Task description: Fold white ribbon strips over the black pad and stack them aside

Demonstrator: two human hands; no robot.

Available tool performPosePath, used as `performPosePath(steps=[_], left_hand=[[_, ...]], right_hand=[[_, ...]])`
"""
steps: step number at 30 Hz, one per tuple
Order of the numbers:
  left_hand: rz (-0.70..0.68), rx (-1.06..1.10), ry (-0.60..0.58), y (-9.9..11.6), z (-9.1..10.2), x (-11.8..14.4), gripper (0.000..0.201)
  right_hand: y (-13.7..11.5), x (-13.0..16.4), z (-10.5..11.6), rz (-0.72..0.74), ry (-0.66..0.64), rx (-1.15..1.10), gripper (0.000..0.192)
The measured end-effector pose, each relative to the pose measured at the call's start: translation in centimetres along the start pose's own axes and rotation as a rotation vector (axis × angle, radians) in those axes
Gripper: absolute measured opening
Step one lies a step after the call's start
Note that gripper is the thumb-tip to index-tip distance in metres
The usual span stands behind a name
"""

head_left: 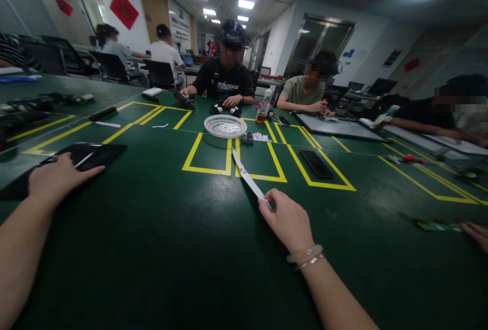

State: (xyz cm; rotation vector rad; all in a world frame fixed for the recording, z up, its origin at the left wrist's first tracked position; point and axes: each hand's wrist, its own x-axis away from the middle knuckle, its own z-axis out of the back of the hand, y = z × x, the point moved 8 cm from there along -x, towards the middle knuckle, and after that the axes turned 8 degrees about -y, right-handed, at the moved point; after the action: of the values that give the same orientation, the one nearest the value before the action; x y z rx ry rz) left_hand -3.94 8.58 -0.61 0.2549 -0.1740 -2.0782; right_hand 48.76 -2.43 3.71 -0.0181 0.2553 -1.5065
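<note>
My right hand (287, 220) pinches the near end of a long white paper strip (247, 176) between thumb and fingers. The strip slants away to the left above the green table (183, 238), its far end near the yellow tape. At the left, my left hand (53, 177) lies over a flat black panel (109, 154), its thumb stretched out to the right and its fingers partly hidden. A thin white line shows on the panel beside the fingers.
Past the strip stands a white round basket (224, 125). A black phone (316, 163) lies to the right, a bottle (262, 109) farther back. Yellow tape (206, 171) marks rectangles. Across the table a person (229, 78) handles a power drill (184, 99); another person's hand (476, 232) touches a green board (438, 226).
</note>
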Motion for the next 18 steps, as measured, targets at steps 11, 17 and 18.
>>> performPosePath(steps=[11, 17, 18], left_hand=[[-0.102, -0.114, 0.028, 14.9, -2.7, -5.8, 0.077], [-0.382, 0.011, -0.212, 26.6, -5.4, -5.2, 0.08], [-0.418, 0.028, -0.229, 27.6, -5.7, -4.9, 0.082]], right_hand=[[0.6, -0.2, 0.0, -0.045, 0.006, -0.06, 0.019], [0.5, -0.2, -0.1, -0.025, 0.032, -0.118, 0.021], [0.3, -0.2, -0.1, -0.013, 0.043, -0.133, 0.02]])
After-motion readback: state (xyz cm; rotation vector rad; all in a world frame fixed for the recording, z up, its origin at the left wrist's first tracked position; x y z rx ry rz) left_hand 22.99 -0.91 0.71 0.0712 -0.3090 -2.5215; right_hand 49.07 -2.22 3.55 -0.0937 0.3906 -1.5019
